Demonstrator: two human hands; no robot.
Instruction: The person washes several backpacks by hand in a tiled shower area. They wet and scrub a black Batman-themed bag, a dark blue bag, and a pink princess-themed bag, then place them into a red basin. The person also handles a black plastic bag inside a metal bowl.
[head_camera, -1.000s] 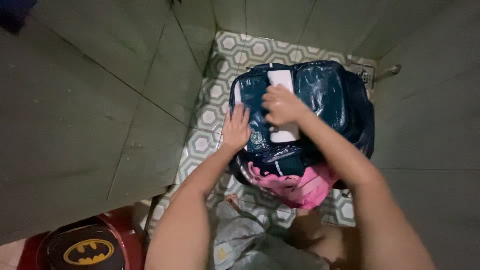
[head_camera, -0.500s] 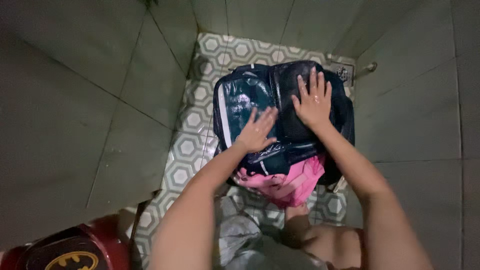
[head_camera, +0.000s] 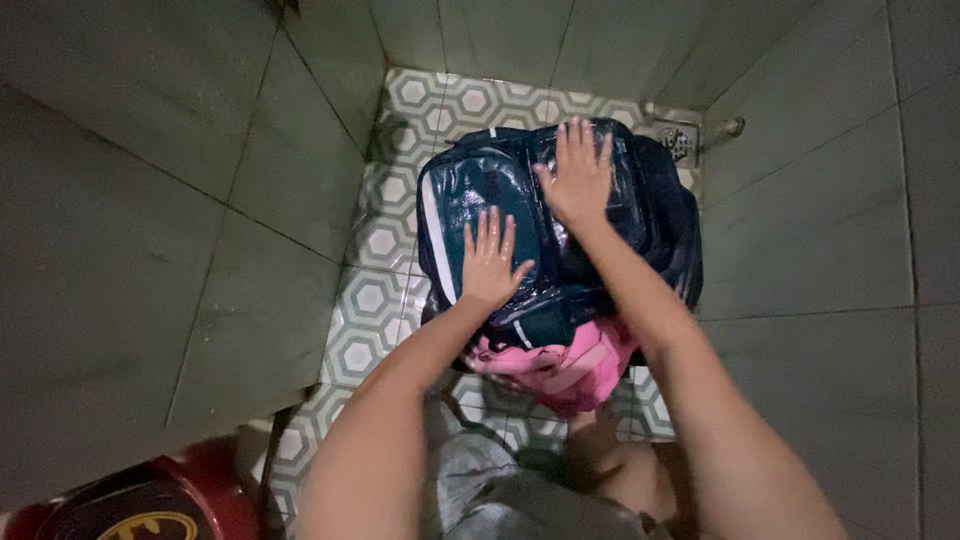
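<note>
One wet, glossy dark navy backpack (head_camera: 640, 215) with a pink lower part is laid on the hexagon-tiled floor (head_camera: 385, 245) at twelve o'clock, and two hands are pressed flat upon it, unclenched, the left hand (head_camera: 489, 262) at seven o'clock of the right hand (head_camera: 578, 178).

Both bare arms reach forward from the bottom of the view, elbows slightly bent. The left hand (head_camera: 489, 262) lies flat, palm down, fingers together and thumb splayed. The right hand (head_camera: 577, 178) stretches farther ahead, also flat and palm down, fingers spread, gripping nothing
</note>
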